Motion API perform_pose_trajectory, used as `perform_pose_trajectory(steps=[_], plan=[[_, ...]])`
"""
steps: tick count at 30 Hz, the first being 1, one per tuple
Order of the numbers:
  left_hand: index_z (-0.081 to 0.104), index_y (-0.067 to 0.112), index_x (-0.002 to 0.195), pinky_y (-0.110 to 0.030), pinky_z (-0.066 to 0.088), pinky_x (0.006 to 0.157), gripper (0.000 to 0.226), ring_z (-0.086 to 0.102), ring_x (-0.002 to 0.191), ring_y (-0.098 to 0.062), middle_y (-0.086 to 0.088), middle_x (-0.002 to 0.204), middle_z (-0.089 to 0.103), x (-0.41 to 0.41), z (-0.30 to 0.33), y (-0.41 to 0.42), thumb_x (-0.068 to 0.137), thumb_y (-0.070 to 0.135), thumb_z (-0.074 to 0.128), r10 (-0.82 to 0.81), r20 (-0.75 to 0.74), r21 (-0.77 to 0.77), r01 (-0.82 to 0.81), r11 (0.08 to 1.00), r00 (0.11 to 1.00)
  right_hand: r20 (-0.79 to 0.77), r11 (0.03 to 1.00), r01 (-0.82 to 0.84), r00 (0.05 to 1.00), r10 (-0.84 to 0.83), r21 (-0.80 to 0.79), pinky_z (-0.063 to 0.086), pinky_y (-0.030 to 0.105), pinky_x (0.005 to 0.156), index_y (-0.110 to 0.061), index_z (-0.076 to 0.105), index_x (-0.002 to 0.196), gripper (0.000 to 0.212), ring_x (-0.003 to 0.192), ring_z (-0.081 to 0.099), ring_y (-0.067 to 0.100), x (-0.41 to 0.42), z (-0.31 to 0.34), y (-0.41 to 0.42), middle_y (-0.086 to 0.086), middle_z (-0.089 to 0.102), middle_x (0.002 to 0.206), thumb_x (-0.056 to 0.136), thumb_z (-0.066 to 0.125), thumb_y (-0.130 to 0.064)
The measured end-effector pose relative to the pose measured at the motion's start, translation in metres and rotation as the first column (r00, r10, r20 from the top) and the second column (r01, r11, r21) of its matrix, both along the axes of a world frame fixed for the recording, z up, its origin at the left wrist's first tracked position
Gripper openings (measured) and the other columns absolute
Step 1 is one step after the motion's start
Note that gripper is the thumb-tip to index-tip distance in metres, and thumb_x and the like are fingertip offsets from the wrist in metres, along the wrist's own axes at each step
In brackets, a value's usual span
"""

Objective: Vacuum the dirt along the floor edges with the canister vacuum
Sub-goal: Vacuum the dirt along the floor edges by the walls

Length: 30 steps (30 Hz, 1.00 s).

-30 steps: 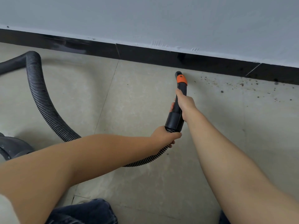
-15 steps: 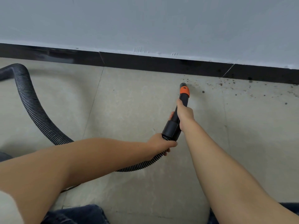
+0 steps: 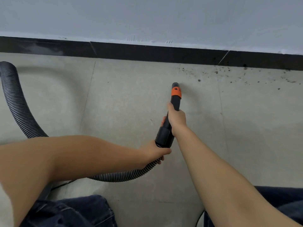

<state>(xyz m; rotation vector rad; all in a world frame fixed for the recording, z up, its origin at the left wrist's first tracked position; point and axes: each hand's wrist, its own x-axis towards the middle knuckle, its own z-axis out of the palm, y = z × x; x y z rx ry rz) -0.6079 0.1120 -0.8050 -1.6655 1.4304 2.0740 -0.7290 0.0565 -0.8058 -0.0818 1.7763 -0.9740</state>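
A black vacuum nozzle with an orange collar (image 3: 175, 93) points at the pale tiled floor, its tip a short way short of the black skirting board (image 3: 147, 52). My right hand (image 3: 176, 117) grips the nozzle's middle. My left hand (image 3: 155, 152) holds the ribbed grey hose (image 3: 18, 108) where it joins the nozzle's cuff. Brown dirt crumbs (image 3: 216, 72) lie scattered along the floor edge to the right of the tip. The hose loops back to the left and runs out of view.
A grey-white wall (image 3: 147, 17) rises above the skirting. My knees in dark jeans (image 3: 73, 212) fill the bottom edge, with a thin black cable (image 3: 62, 185) on the floor near the left one. Tile joints cross the floor.
The nozzle tip has drawn back from the skirting and now sits farther from the wall. The view has shifted, so the dirt lies more to the upper right. Both hands keep their grip.
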Motion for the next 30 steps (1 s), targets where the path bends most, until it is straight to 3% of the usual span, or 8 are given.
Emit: perform_pose_trajectory(steps=[3, 8, 16, 22, 30], plan=[[0.052, 0.02, 0.087, -0.018, 0.045, 0.053, 0.013, 0.055, 0.056, -0.012, -0.002, 0.069, 0.059, -0.007, 0.002, 0.002, 0.088, 0.026, 0.064, -0.012, -0.014, 0.003, 0.012, 1.0, 1.0, 0.007, 1.0, 0.013, 1.0, -0.013, -0.003, 0.048, 0.027, 0.051, -0.012, 0.048, 0.089, 0.029, 0.041, 0.05, 0.021, -0.006, 0.003, 0.003, 0.008, 0.054, 0.059, 0.091, 0.058, -0.039], [0.053, 0.015, 0.103, -0.018, 0.046, 0.053, 0.021, 0.054, 0.058, -0.012, -0.003, 0.072, 0.058, -0.024, 0.003, -0.008, 0.088, 0.024, 0.064, -0.052, -0.055, -0.003, 0.051, 0.999, 0.997, -0.019, 0.995, 0.099, 0.995, -0.099, -0.003, 0.048, 0.027, 0.05, -0.011, 0.048, 0.086, 0.028, 0.041, 0.05, 0.02, -0.028, 0.008, 0.002, 0.007, 0.053, 0.055, 0.092, 0.058, -0.037], [0.054, 0.012, 0.107, -0.02, 0.046, 0.054, 0.028, 0.054, 0.058, -0.013, -0.003, 0.074, 0.058, -0.064, 0.003, -0.021, 0.085, 0.024, 0.066, -0.051, -0.076, -0.009, 0.05, 0.999, 0.996, -0.069, 0.983, 0.185, 0.981, -0.184, 0.018, 0.048, 0.027, 0.051, -0.012, 0.044, 0.079, 0.031, 0.046, 0.049, 0.02, -0.072, 0.012, -0.006, 0.007, 0.053, 0.061, 0.093, 0.057, -0.035], [0.054, 0.013, 0.103, -0.02, 0.047, 0.053, 0.022, 0.052, 0.056, -0.014, -0.004, 0.072, 0.057, -0.088, 0.003, -0.015, 0.086, 0.019, 0.066, 0.027, -0.102, 0.016, -0.025, 1.0, 0.994, -0.021, 0.99, 0.138, 0.99, -0.137, 0.019, 0.049, 0.025, 0.046, -0.01, 0.045, 0.086, 0.029, 0.044, 0.049, 0.019, -0.093, 0.011, -0.01, 0.007, 0.051, 0.058, 0.093, 0.06, -0.034], [0.054, 0.013, 0.103, -0.02, 0.047, 0.054, 0.021, 0.052, 0.058, -0.012, -0.004, 0.075, 0.055, -0.109, 0.003, -0.008, 0.086, 0.019, 0.064, 0.154, -0.105, 0.032, -0.152, 0.988, 0.982, 0.022, 0.999, -0.051, 0.998, 0.051, 0.007, 0.05, 0.024, 0.044, -0.008, 0.049, 0.097, 0.03, 0.035, 0.05, 0.018, -0.107, 0.008, -0.02, 0.008, 0.054, 0.056, 0.091, 0.06, -0.035]])
